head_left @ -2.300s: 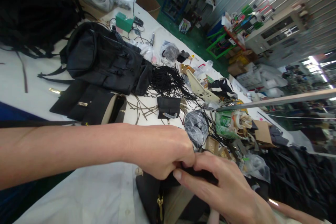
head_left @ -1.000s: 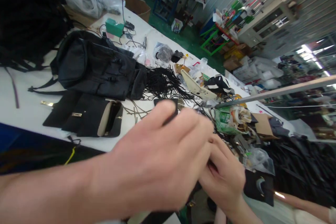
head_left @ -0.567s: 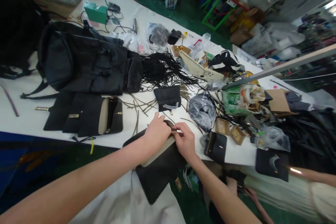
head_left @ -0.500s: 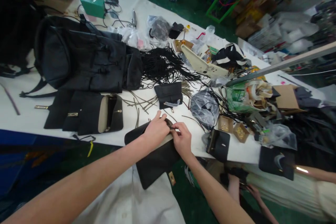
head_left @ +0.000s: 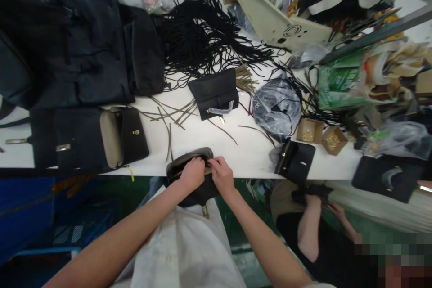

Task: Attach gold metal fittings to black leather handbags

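A small black bag [head_left: 191,156] stands at the table's front edge, its mouth turned up and its pale lining showing. My left hand [head_left: 194,173] is closed at the mouth, with its fingertips hidden inside. My right hand [head_left: 221,173] pinches the bag's right rim, close beside the left. The bag's flap with a metal clasp [head_left: 205,210] hangs over the white shirt. Beyond my hands lies a black flap bag [head_left: 216,92] with a plastic-wrapped handle. Thin brown cords [head_left: 168,114] are strewn to its left.
Open black bags [head_left: 72,130] lie at left, below a large black bag [head_left: 77,45]. Black cords [head_left: 192,31] are heaped at the back. At right are a plastic-wrapped coil [head_left: 277,105], small boxes of brass parts [head_left: 308,131] and another bag [head_left: 297,159]. A co-worker's arm [head_left: 310,225] is at lower right.
My view has moved closer and tipped down. The bag has turned so that its mouth faces up, and my left fingers have gone from its edge into the opening. My right hand still pinches the rim.
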{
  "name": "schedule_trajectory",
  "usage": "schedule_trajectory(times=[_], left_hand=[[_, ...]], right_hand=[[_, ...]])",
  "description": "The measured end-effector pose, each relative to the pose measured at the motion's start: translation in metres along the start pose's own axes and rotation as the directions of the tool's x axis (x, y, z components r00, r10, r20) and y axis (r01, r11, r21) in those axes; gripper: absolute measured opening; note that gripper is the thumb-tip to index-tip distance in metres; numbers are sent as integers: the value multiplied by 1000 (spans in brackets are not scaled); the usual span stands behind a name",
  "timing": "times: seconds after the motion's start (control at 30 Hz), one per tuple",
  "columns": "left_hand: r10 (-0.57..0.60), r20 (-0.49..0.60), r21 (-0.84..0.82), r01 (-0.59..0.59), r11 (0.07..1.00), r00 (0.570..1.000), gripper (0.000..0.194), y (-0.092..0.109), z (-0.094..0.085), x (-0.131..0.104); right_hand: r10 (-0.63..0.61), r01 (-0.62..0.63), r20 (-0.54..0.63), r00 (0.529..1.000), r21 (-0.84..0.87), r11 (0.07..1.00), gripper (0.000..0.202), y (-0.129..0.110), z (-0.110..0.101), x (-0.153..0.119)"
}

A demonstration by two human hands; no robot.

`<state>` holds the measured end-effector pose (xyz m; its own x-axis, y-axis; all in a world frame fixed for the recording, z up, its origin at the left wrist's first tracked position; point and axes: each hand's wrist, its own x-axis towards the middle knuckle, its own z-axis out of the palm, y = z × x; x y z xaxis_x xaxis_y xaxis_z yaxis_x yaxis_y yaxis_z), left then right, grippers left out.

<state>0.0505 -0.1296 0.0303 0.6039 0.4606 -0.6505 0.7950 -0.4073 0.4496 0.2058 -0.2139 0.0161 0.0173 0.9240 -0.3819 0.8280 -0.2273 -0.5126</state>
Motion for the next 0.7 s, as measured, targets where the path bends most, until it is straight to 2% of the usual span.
schedule_trajectory(times=[0.13, 0.23, 0.37, 0.47, 0.57, 0.7], left_hand=[[49, 56, -70, -45, 997, 997, 30, -4, -9, -1], [125, 103, -98, -115, 989, 987, 30, -6, -21, 0], [194, 158, -116, -177, 977, 968, 29, -3, -36, 4], [207, 166, -136, -185, 973, 964, 31, -6, -45, 6], [179, 125, -179, -155, 972, 976, 37, -14, -51, 6], [88, 52, -208, -75, 975, 995, 43, -11, -48, 7]], right_hand=[[-16, 50, 181, 983, -187, 981, 39, -6, -24, 5], [-44, 137, 314, 949, -282, 949, 35, -14, -37, 21], [-122, 300, 497, 859, -295, 907, 20, -13, -46, 47], [-182, 386, 570, 801, -260, 885, 16, -5, -53, 58], [-203, 388, 549, 811, -245, 889, 18, 5, -61, 59], [-176, 291, 425, 888, -222, 931, 27, 11, -60, 59]])
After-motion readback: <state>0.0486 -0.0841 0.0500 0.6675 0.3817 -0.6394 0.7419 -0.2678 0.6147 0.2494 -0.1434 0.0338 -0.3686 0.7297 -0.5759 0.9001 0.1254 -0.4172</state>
